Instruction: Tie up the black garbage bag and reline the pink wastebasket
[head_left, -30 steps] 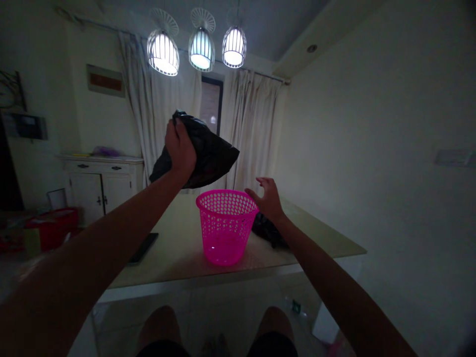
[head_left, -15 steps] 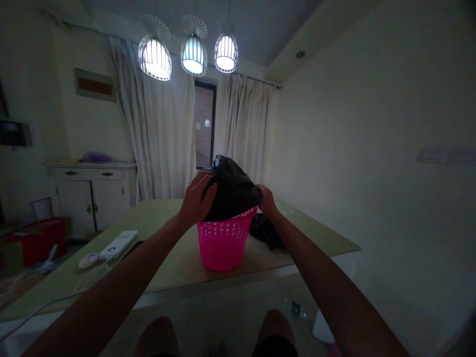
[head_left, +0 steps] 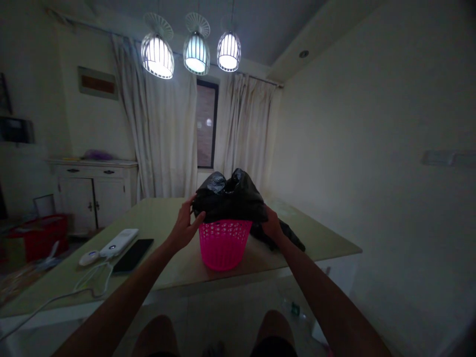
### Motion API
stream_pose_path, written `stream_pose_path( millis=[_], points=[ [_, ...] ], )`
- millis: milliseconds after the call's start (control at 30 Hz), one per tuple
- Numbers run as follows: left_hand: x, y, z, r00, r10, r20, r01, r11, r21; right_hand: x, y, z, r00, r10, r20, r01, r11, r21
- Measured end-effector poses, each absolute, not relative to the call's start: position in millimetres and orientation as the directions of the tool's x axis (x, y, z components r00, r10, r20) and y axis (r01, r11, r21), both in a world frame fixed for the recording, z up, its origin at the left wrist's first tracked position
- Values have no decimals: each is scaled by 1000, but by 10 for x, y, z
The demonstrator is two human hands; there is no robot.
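Observation:
A black plastic bag (head_left: pixel 230 198) is draped over the top of a pink perforated plastic basket (head_left: pixel 224 250), its edge hanging outside the rim. Two puffed peaks of the bag stand up above the basket. At the left side, my left hand (head_left: pixel 186 223) holds the bag's edge, fingers behind it and thumb in front. My right hand (head_left: pixel 272 225) is closed on the bag at the right side; its fingertips are partly hidden. Another black plastic bag (head_left: pixel 288 235) lies crumpled on the table behind my right wrist.
The basket stands near the front edge of a pale green table (head_left: pixel 163 213). On its left side lie a dark phone (head_left: pixel 133 256), a white power bank (head_left: pixel 119 243), a small white round device (head_left: pixel 89 258) and a white cable (head_left: pixel 59 298). A white cabinet (head_left: pixel 111 193) stands behind.
Both hands have come down and spread apart, drawing the black bag lower and more evenly across the rim. The left forearm has shifted, uncovering the phone.

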State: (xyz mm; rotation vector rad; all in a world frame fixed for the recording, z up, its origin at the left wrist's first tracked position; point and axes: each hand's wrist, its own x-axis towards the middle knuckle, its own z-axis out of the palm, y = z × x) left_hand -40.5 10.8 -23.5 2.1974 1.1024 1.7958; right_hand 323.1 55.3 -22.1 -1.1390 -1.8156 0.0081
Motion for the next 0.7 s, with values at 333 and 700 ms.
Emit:
stream_pose_path(
  millis=[333, 700],
  points=[
    [-399, 0, -621, 10, 614, 789, 393, -728, 562, 3286, 463, -486, -249, 701, 668, 819, 521, -241],
    [-507, 74, -635, -64, 515, 855, 492, -729, 476, 3287, 473, -427, -315, 755, 574, 886, 451, -107]
  ],
)
